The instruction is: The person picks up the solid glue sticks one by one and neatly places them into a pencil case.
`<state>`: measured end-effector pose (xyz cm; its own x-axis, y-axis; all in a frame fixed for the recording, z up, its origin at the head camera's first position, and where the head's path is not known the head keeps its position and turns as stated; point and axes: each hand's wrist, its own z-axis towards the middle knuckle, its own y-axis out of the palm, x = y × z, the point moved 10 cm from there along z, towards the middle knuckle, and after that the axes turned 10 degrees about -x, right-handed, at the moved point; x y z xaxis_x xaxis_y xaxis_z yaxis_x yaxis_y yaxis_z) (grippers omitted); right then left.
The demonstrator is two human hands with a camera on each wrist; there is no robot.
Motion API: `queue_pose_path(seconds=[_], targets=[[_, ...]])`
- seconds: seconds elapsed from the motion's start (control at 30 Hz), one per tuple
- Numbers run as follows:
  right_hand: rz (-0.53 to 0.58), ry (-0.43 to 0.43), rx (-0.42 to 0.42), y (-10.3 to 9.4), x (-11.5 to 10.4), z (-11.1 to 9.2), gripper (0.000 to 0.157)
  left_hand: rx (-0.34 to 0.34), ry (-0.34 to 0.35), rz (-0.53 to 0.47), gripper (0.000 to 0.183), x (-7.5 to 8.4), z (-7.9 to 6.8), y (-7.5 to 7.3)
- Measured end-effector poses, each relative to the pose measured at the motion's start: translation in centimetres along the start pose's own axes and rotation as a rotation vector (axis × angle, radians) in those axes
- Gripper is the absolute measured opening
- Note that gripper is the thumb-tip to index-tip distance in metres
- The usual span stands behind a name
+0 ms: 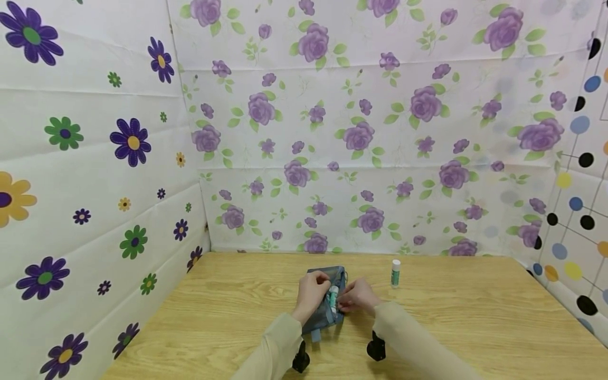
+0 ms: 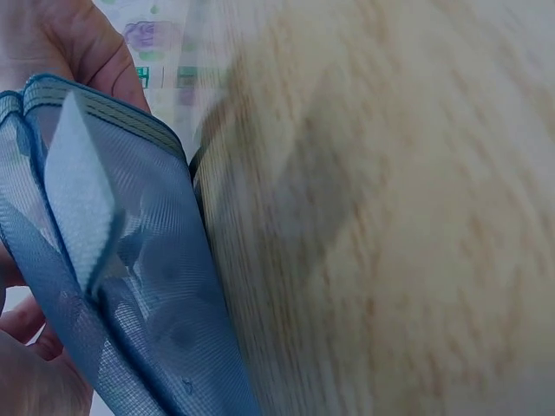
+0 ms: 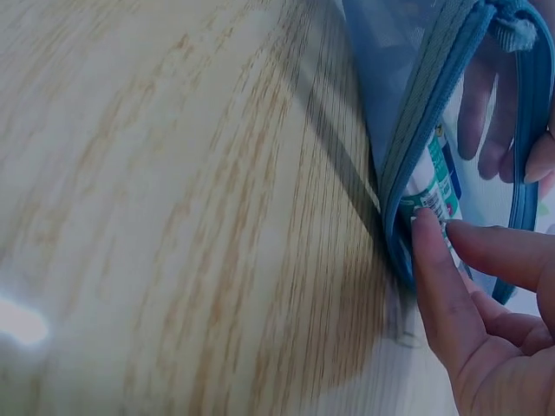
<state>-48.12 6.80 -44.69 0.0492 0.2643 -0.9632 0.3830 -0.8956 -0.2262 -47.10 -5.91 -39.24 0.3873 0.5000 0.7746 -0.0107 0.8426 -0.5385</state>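
Note:
A blue mesh zip pouch [image 1: 319,316] lies on the table with its zipped mouth open. My left hand [image 1: 311,294] grips the pouch's upper edge; in the right wrist view its fingers [image 3: 494,130] show through the mesh. A white-and-green glue stick [image 1: 334,298] sits in the mouth of the pouch, its label visible in the right wrist view. At the opening, my right hand [image 1: 358,296] pinches the glue stick's near end between thumb and fingertips. Round shapes show dimly through the mesh in the left wrist view.
Another glue stick [image 1: 395,274] with a white cap stands upright on the wooden table [image 1: 456,311], right of the pouch. Flower-patterned cloth [image 1: 332,132] hangs behind the table, with more cloth at both sides.

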Motion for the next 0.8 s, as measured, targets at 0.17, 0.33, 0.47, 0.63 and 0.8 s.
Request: queue_pose_path(seconds=[0.17,0.33,0.47,0.63,0.8], targets=[[0.004,0.006,0.035,-0.1,-0.2,-0.2,0.008,-0.004,0.002,-0.006,0.009,0.0,0.0,0.1],[0.030,0.008,0.027,-0.2,-0.1,-0.2,0.012,0.002,-0.005,0.000,0.009,-0.1,0.0,0.0],[0.052,0.002,0.017,-0.6,0.0,-0.3,0.014,-0.005,-0.003,-0.011,0.009,0.1,-0.1,0.0],[0.064,-0.025,0.003,-1.3,0.2,-0.7,0.021,-0.010,0.003,-0.030,0.009,0.1,-0.2,0.0],[0.041,-0.034,0.002,-2.1,0.6,-1.2,0.024,-0.014,0.005,-0.045,0.009,0.0,-0.3,0.1]])
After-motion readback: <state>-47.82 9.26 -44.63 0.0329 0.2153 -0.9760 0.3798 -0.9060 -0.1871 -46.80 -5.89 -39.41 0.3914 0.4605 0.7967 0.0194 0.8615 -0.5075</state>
